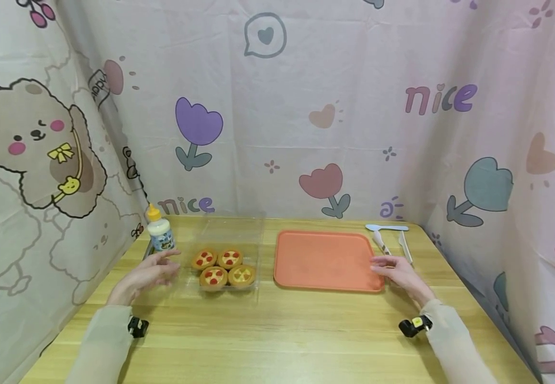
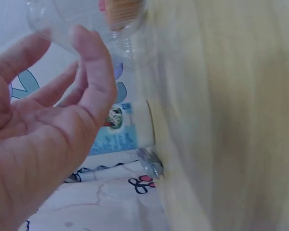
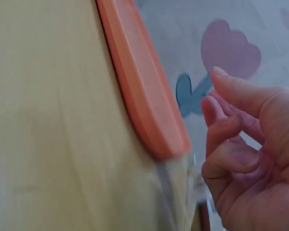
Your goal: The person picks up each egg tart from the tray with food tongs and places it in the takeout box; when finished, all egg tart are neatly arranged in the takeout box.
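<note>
My left hand [image 1: 151, 271] hovers above the table's left side with its fingers loosely bent, holding nothing. Just right of it stands a clear plastic box [image 1: 259, 269] with its lid [image 1: 231, 229] raised at the back. Several small toy pizzas [image 1: 214, 277] lie inside, most with red toppings, one with yellow. Behind the left hand is a white squeeze bottle [image 1: 161, 234] with a yellow-orange cap and a blue label. My right hand [image 1: 401, 273] is at the right edge of an orange tray [image 1: 325, 261]. In the right wrist view its loosely bent fingers [image 3: 231, 159] appear apart from the tray.
Right of the tray lie a light-blue utensil [image 1: 386, 228], a white utensil with a rounded end [image 1: 381, 242] and a white knife [image 1: 405, 247]. A small silvery object [image 2: 150, 162] lies by the bottle. A printed curtain [image 1: 267, 133] encloses the wooden table [image 1: 258, 341].
</note>
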The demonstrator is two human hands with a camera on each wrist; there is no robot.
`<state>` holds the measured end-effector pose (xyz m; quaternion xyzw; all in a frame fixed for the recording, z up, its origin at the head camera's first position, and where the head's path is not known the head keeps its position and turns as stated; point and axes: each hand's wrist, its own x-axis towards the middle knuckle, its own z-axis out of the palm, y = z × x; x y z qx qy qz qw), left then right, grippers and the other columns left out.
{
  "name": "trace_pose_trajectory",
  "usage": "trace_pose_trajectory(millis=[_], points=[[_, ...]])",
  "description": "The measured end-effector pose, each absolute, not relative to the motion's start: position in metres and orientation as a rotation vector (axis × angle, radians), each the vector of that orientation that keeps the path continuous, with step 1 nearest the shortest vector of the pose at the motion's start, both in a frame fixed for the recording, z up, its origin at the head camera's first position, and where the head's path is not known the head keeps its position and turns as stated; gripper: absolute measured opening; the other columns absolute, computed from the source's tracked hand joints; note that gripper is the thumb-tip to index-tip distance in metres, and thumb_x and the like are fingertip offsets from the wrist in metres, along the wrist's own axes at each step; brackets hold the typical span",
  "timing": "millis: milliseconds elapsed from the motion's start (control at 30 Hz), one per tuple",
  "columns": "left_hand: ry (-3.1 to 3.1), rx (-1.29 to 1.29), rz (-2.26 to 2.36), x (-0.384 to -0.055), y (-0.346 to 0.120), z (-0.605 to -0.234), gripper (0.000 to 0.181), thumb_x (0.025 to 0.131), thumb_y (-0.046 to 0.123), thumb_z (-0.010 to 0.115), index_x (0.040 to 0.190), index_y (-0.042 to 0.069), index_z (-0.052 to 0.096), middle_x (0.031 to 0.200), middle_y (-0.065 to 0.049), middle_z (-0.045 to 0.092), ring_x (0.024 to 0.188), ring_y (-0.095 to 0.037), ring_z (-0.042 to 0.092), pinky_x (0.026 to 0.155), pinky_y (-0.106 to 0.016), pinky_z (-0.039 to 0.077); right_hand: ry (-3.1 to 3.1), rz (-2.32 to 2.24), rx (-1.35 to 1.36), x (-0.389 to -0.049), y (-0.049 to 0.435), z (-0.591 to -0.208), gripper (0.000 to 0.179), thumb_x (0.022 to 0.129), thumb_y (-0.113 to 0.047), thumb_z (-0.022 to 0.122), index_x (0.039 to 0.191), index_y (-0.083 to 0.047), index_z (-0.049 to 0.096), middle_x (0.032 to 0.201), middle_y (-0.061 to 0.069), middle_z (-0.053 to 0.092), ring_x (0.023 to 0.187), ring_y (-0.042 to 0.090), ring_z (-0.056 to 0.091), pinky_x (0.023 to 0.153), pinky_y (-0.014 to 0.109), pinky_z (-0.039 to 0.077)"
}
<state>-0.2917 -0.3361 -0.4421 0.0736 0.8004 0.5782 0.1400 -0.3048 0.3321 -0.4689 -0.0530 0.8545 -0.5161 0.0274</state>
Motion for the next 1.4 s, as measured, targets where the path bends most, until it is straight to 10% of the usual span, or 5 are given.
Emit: trace_pose_trajectory(millis=[267,667,1033,1400], points=[[2.44,0.191,1.631,-0.3,-0.327,-0.434,0.055,0.102,0.011,0.049,0.149,-0.006,0.025,0.139,-0.034,0.033,0.127,-0.048,0.042,0.101,-0.054,0.047,2.52,-1.584,-0.31,-0.319,0.287,-0.461,0.048,0.09,-0.019,0.071,0.131,0.004,0.058,0.118,0.023,0.066,0.061,0.011,0.054,0.048,0.023,0.044],[2.753,0.158,1.562,-0.324,-0.314,-0.426,0.04,0.099,0.005,0.052,0.138,-0.005,0.046,0.126,-0.029,0.052,0.103,-0.027,0.058,0.091,-0.039,0.054,2.342,-1.539,-0.519,-0.345,0.206,-0.453,0.044,0.095,-0.014,0.064,0.133,0.006,0.055,0.126,0.027,0.061,0.085,0.046,0.066,0.072,0.046,0.058],[2.838,0.198,1.456,-0.345,-0.308,-0.428,0.041,0.099,0.002,0.051,0.14,-0.004,0.046,0.136,-0.031,0.049,0.12,-0.041,0.052,0.098,-0.048,0.049,2.311,-1.544,-0.593,-0.364,0.137,-0.45,0.04,0.095,-0.014,0.065,0.129,0.003,0.059,0.122,0.023,0.065,0.078,0.038,0.068,0.07,0.043,0.059],[2.651,0.271,1.478,-0.356,-0.313,-0.432,0.054,0.099,-0.001,0.047,0.15,-0.003,0.03,0.152,-0.031,0.03,0.139,-0.049,0.03,0.112,-0.059,0.032,2.215,-1.671,-0.642,-0.377,0.081,-0.452,0.043,0.097,-0.009,0.06,0.137,0.005,0.052,0.137,0.028,0.053,0.121,0.04,0.057,0.098,0.048,0.051]])
